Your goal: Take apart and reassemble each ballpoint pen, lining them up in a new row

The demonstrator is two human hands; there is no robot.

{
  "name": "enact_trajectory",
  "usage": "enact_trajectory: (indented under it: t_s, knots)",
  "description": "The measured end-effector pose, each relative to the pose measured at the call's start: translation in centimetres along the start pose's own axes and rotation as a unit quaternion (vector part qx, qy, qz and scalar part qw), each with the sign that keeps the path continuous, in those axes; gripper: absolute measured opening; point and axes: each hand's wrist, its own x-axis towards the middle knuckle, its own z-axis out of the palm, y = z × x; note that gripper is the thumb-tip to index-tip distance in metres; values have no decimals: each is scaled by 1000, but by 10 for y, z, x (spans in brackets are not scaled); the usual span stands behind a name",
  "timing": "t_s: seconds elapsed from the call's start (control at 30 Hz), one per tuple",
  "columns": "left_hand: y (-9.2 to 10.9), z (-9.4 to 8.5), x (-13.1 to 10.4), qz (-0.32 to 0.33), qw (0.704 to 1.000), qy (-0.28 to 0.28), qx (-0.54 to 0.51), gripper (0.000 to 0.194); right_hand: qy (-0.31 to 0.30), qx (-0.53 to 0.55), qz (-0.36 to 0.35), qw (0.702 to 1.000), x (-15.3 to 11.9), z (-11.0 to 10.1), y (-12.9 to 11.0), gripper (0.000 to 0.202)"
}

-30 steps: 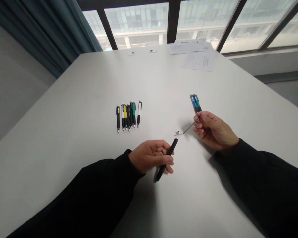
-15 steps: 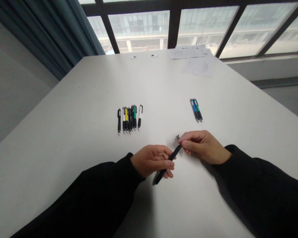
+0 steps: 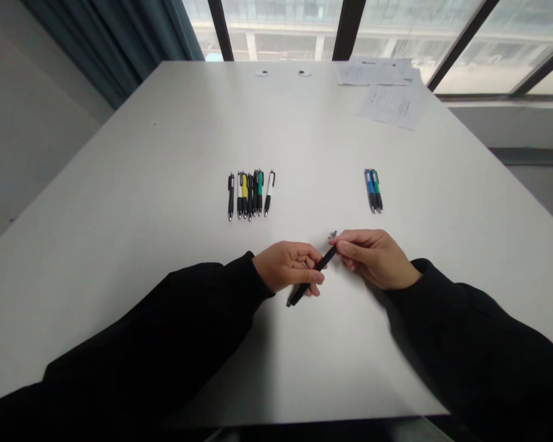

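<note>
While both hands meet near the middle of the white table (image 3: 138, 245), the left side has its own pens: a black click pen (image 3: 231, 196) just apart, then a tight bunch with a yellow pen (image 3: 244, 185) and a green pen (image 3: 260, 184) in it, then a white-and-black pen (image 3: 270, 191) slightly tilted beside it.

Left hand (image 3: 276, 265) has the black pen barrel (image 3: 300, 293), thumb on top, other fingers curled loosely under it and a bit apart. Barrel runs diagonally, near end toward the body, clip apparently at that end.

Small metallic part (image 3: 332, 234) is just beyond the right fingertips; too small to identify. Looks light and easy to flick away, so fingertips only.

Right hand (image 3: 380, 261) has thumb and index pinched at the barrel's far end, remaining fingers folded below. Can't tell if anything thin is between them.

Handling, my read: barrel is light, stiff plastic, not fragile, probably a bit slick and keen to roll. Best hold is mid-barrel, thumb against fingers, both ends free. Light squeeze is enough.

Further right, a blue pen (image 3: 369, 183) and a teal-green pen (image 3: 375, 183) lie side by side, with printed sheets (image 3: 389, 105) at the far edge.
</note>
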Motion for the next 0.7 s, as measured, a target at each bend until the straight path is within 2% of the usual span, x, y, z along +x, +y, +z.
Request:
enact_trajectory:
  t_s: [0.1,0.17,0.2,0.27,0.33,0.4,0.53,0.7]
  knots:
    - [0,0,-1,4,1000,3,-1,37,-1,-98,-39,994,-3,-5,-2,34]
    - [1,0,-1,4,1000,10,-2,38,31,-200,-106,973,-4,-10,-5,32]
    - [1,0,-1,3,1000,13,-3,38,56,-267,-147,951,-4,-13,-6,28]
    - [0,0,-1,4,1000,13,-7,39,97,-397,-212,888,-3,-18,-7,22]
    - [1,1,-2,5,1000,10,-9,40,114,-486,-232,835,0,-21,-7,20]
    - [1,1,-1,5,1000,12,-7,41,112,-529,-228,810,3,-23,-5,18]
    - [1,1,-1,0,1000,16,-3,40,71,-552,-224,800,5,-22,-4,16]
    - [-2,0,-1,2,1000,14,-7,41,27,-546,-211,810,3,-24,-7,13]
